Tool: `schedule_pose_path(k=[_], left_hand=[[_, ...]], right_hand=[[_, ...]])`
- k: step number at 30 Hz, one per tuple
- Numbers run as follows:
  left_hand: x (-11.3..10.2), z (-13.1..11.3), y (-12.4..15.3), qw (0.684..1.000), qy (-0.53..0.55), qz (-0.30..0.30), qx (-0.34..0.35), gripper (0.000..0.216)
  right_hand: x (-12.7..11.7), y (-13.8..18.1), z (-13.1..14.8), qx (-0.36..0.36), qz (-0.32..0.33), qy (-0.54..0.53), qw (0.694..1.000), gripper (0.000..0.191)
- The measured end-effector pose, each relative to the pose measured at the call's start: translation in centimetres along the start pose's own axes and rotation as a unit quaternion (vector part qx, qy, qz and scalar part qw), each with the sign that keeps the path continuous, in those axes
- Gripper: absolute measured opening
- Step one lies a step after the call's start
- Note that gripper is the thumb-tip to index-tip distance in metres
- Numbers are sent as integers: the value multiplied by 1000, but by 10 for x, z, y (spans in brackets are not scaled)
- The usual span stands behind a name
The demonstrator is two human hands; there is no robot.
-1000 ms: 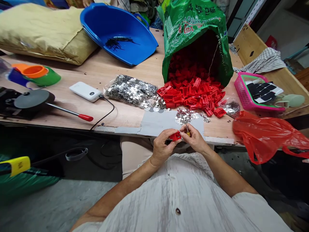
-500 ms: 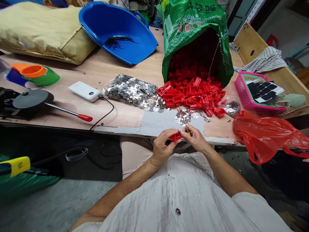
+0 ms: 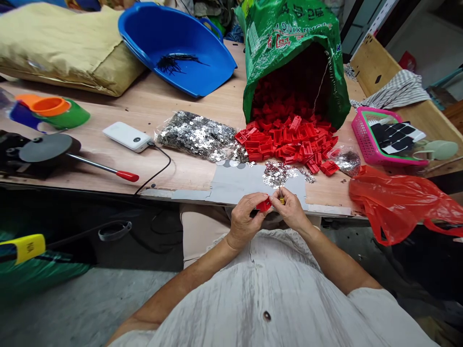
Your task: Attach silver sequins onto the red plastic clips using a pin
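Observation:
My left hand pinches a small red plastic part just in front of the table's near edge. My right hand is closed around a thin tool with a yellow handle, its tip held against the red part. Beyond my hands lies a small scatter of shiny metal pieces on a grey sheet. Behind that, a heap of red plastic parts spills from a green sack lying on its side.
A clear bag of metal pieces, a white power bank with a cable, a blue basin, a black press with a red-tipped lever, a pink basket and a red plastic bag lie on the wooden table.
My hands have shifted slightly together; the red part has turned a little in my left fingers and the tool stays against it.

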State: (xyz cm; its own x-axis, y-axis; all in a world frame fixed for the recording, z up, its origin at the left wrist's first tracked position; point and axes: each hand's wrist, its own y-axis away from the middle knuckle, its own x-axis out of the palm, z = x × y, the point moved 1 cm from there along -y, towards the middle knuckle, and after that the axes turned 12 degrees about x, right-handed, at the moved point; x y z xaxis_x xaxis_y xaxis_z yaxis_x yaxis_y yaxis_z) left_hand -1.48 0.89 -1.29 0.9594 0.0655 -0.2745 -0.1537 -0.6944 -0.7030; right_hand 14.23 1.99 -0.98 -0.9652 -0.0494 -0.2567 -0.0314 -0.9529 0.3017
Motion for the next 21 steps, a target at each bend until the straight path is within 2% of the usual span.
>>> schedule_pose_path(k=[3, 6, 9, 14, 21], left_hand=[[1, 4, 3, 998, 33, -13, -46, 28], [1, 6, 5, 991, 70, -28, -115, 31], [1, 5, 5, 983, 100, -34, -153, 32], [0, 1, 2, 974, 145, -35, -170, 31], [5, 6, 11, 970, 185, -15, -160, 31]], right_hand=[[0, -1, 0, 38, 62, -68, 995, 36], [-3, -1, 3, 77, 144, -139, 977, 42], [-8, -1, 5, 91, 171, -174, 965, 44], [-14, 1, 3, 89, 193, -167, 963, 41], [-13, 2, -1, 158, 296, -211, 918, 48]])
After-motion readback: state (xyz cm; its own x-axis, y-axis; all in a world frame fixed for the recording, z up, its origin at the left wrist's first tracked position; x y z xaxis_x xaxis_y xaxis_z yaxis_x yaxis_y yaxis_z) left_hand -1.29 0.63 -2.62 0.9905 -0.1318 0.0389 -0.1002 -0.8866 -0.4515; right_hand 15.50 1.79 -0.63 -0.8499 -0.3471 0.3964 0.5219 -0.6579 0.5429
